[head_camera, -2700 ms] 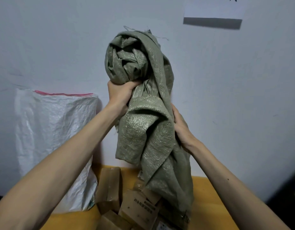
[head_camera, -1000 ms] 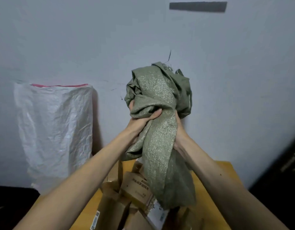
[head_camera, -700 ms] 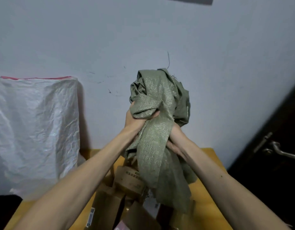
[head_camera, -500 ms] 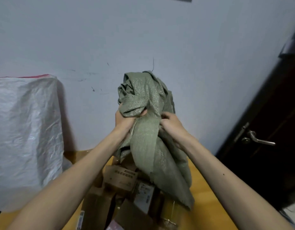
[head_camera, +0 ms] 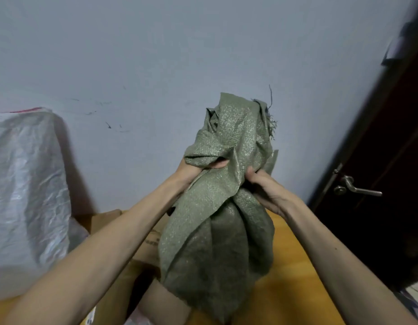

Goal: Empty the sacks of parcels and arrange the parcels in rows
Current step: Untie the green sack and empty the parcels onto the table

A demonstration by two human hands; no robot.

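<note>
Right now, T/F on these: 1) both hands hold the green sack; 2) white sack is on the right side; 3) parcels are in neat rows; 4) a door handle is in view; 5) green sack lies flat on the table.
1) True. The left hand and right hand each have a grip on the bunched green sack.
2) False. The white sack stands on the left, by the wall.
3) False. The cardboard parcels lie in a jumbled pile under the arms.
4) True. A metal door handle shows on the dark door at right.
5) False. It is held up, hanging over the wooden table.
</note>
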